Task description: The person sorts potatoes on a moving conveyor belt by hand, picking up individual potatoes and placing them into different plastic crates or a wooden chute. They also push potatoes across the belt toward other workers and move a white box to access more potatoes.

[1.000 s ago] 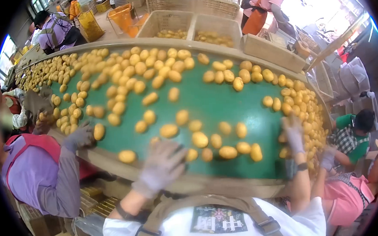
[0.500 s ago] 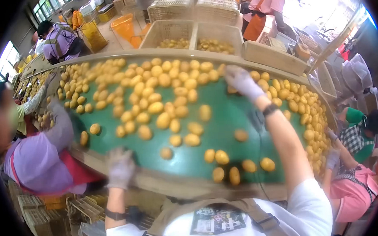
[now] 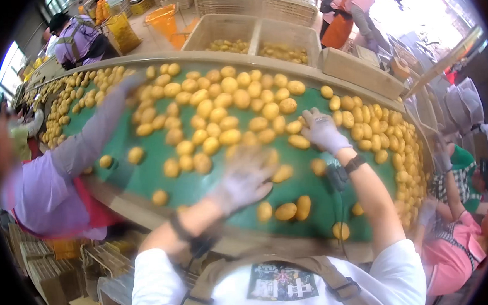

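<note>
Many yellow potatoes lie on a green conveyor belt. My left hand, in a pale glove, is over the middle of the belt among potatoes. Motion blurs its fingers, but they look stretched out, with the thumb apart; nothing held shows. Farther right, my right hand, gloved too, has its fingers spread beside a potato and holds nothing that I can see. Below the left hand are a few loose potatoes.
Potatoes crowd the belt's right end. Two crates with potatoes stand beyond the far edge. A co-worker's sleeved arm reaches across the belt from the left. Another person in pink works at the right.
My left hand has moved from the near edge rightward and inward over the belt. My right hand has come slightly nearer, off the far potatoes. The left co-worker's arm now extends across the belt.
</note>
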`<state>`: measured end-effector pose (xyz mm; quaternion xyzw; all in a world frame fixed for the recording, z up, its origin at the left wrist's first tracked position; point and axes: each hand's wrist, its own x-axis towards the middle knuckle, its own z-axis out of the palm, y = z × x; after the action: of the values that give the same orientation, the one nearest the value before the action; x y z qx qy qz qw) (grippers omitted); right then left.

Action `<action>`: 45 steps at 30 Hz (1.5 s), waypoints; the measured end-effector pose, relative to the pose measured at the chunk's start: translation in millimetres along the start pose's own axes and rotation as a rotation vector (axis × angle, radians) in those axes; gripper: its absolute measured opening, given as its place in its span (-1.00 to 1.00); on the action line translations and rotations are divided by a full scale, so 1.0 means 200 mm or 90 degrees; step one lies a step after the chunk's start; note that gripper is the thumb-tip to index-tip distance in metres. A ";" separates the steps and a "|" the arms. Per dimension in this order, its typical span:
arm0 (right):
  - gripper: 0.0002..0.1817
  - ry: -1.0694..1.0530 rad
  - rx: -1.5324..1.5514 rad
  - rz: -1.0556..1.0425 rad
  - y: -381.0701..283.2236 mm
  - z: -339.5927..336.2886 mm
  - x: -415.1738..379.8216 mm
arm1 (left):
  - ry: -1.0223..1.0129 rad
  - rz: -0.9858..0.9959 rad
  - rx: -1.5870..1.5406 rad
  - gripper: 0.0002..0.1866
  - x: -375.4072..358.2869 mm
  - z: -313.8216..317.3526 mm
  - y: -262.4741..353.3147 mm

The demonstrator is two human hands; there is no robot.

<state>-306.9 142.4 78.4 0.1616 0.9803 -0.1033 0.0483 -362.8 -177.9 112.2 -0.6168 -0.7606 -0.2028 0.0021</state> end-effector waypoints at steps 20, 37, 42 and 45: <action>-0.22 0.034 0.250 0.097 0.21 -0.03 -0.06 | 0.006 -0.524 0.351 -0.58 -0.81 -0.42 -0.49; -0.25 0.995 0.169 0.004 0.74 -0.78 -1.05 | -0.057 -0.372 0.203 -0.51 -0.47 -0.29 -0.12; -0.20 0.756 0.218 0.331 1.17 -0.81 -0.88 | -0.024 -0.326 0.197 -0.50 -0.41 -0.22 -0.08; -0.30 0.583 0.193 0.226 1.35 -0.28 -0.72 | -0.036 -0.356 0.172 -0.49 -0.45 -0.14 -0.08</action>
<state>-86.4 361.6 100.9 0.3591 0.8324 -0.1529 -0.3934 -363.6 -274.0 109.9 -0.3831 -0.9206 -0.0750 0.0068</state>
